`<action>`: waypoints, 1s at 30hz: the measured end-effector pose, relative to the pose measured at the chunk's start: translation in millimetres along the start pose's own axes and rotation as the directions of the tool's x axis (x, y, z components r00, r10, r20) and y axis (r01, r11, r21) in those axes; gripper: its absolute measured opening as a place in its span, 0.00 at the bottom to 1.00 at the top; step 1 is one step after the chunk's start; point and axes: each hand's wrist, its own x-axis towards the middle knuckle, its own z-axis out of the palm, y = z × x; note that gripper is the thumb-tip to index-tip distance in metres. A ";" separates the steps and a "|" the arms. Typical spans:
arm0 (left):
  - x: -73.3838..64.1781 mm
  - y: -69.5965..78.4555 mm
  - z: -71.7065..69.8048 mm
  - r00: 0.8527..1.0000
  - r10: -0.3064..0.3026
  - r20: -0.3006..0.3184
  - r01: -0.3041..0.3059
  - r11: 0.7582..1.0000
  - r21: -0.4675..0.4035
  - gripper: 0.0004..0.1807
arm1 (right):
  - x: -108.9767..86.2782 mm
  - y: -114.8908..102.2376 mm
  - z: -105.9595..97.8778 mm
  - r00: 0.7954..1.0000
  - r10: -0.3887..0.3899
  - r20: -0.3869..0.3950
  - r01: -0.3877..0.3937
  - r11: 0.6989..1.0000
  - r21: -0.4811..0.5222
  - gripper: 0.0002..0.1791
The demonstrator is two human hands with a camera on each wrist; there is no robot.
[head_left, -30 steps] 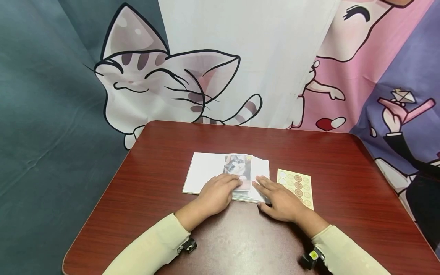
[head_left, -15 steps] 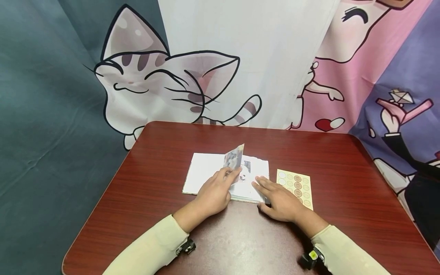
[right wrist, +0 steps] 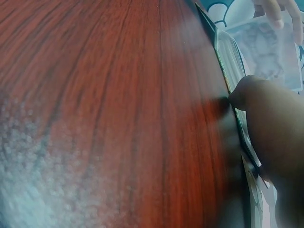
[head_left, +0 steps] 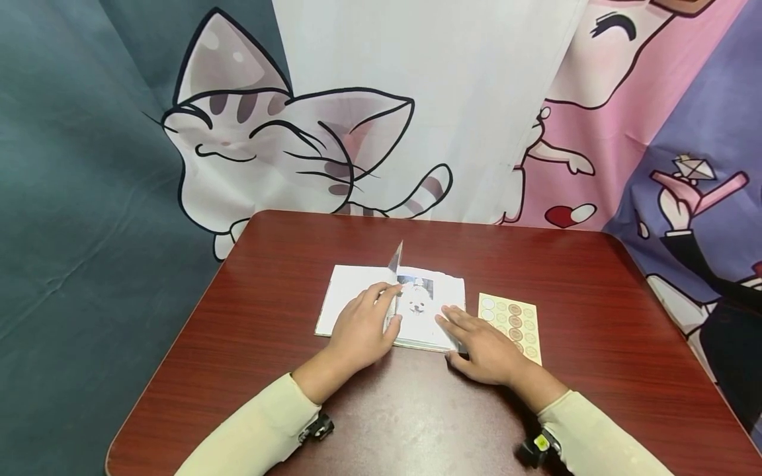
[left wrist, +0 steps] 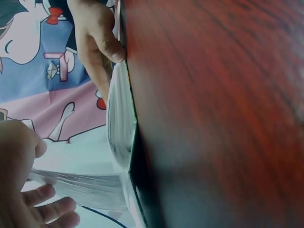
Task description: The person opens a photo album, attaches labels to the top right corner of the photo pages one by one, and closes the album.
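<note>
In the head view a small photo album (head_left: 360,281) lies open on the table. One clear-sleeved page (head_left: 395,259) stands nearly upright near the spine. My left hand (head_left: 357,330) holds this page, thumb on one side and curled fingers on the other in the left wrist view. Uncovered on the right side is a photo of a white fluffy animal (head_left: 417,301). My right hand (head_left: 485,347) rests with extended fingers on the album's right edge. Its thumb (right wrist: 244,92) touches the front edge of the page stack in the right wrist view.
A cream sheet of round stickers (head_left: 526,324) lies right of the album, partly under my right hand. The reddish-brown table (head_left: 286,251) ends at a cartoon-printed curtain (head_left: 476,99). Small cameras sit on both wrists.
The left hand has lifted the cat-photo page from flat and swung it leftward to nearly upright, uncovering the white animal photo. The right hand has stayed in place.
</note>
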 end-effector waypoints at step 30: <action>-11.1 -40.3 -19.9 0.896 -0.432 0.100 0.402 0.887 0.229 0.15 | 0.9 0.5 -0.2 1.000 -0.001 -0.004 0.001 1.000 -0.012 0.40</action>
